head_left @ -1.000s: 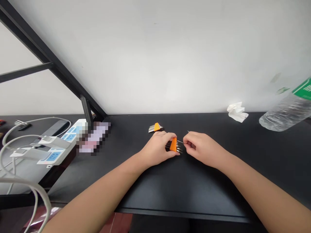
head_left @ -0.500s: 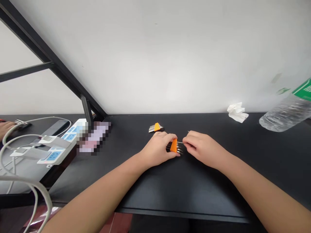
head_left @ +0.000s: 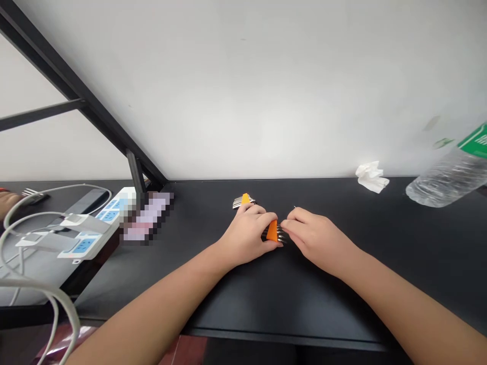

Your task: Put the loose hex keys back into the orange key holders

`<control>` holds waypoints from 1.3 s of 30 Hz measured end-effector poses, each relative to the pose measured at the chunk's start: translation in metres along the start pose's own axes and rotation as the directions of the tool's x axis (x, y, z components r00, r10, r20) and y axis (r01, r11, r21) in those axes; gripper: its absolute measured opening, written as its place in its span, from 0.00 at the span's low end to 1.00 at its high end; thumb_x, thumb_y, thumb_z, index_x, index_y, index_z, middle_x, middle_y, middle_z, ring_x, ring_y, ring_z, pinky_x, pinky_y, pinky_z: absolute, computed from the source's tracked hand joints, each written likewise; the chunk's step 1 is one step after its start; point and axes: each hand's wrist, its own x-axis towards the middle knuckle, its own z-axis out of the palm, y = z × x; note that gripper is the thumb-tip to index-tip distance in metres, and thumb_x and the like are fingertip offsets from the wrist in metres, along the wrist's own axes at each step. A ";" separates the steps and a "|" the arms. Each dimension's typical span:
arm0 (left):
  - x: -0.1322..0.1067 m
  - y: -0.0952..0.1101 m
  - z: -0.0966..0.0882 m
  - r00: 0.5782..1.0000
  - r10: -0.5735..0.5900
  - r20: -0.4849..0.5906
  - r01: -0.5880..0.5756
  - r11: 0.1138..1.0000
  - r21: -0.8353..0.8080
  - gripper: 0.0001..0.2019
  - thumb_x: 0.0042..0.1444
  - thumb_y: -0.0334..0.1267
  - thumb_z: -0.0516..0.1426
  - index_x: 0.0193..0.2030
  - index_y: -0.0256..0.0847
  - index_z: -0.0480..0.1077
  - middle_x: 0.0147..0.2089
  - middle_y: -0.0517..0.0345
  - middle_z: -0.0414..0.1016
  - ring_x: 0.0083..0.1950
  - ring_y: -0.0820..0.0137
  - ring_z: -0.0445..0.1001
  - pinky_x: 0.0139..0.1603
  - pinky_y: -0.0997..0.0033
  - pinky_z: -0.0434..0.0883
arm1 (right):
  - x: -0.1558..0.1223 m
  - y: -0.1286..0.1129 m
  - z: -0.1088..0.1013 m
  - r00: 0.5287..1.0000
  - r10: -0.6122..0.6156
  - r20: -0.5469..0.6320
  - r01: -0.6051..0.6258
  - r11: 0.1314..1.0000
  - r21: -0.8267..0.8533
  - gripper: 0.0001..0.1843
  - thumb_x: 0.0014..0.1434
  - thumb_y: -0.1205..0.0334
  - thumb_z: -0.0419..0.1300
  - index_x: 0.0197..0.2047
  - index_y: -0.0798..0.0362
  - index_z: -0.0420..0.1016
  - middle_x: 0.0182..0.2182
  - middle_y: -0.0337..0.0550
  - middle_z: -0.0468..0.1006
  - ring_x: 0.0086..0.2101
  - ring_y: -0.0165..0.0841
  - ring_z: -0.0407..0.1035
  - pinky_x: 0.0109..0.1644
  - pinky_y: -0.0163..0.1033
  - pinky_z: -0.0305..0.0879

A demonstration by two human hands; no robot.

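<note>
Right hand (head_left: pixel 310 234) moved closer; orange holder (head_left: pixel 272 231) pinched between left fingers (head_left: pixel 267 219).

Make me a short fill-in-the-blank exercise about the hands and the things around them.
1. The left grip is around a holder coloured ____.
2. In the picture, the crumpled tissue lies to the ____ of the bottle.
3. The bottle's label is mainly ____.
4. The white power strip has socket panels coloured ____.

Missing words: orange; left; green; blue.
</note>
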 end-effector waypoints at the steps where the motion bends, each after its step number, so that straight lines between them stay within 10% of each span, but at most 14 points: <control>1: 0.000 0.000 0.000 1.000 -0.005 0.005 0.005 1.000 -0.007 0.24 0.49 0.48 0.71 0.50 0.45 0.74 0.45 0.54 0.77 0.52 0.57 0.74 0.61 0.51 0.66 | 0.001 0.000 0.000 1.000 0.010 -0.012 -0.010 0.999 0.040 0.15 0.70 0.71 0.49 0.41 0.51 0.76 0.37 0.43 0.72 0.29 0.29 0.62 0.32 0.36 0.57; 30: -0.002 0.002 0.004 0.999 0.043 0.025 -0.039 0.985 -0.170 0.17 0.51 0.44 0.69 0.45 0.44 0.73 0.42 0.57 0.76 0.49 0.61 0.74 0.59 0.57 0.65 | 0.006 -0.008 -0.003 1.000 0.013 -0.025 0.000 0.892 0.452 0.13 0.59 0.76 0.56 0.42 0.49 0.70 0.38 0.40 0.71 0.34 0.31 0.65 0.36 0.37 0.64; 39: -0.002 0.002 -0.001 0.995 0.062 0.073 -0.051 0.987 -0.153 0.26 0.51 0.50 0.70 0.52 0.43 0.70 0.40 0.58 0.74 0.42 0.64 0.73 0.50 0.61 0.69 | 0.007 0.018 -0.008 0.974 0.198 -0.115 -0.132 0.897 0.421 0.09 0.58 0.72 0.57 0.39 0.49 0.69 0.36 0.38 0.71 0.33 0.31 0.67 0.38 0.38 0.65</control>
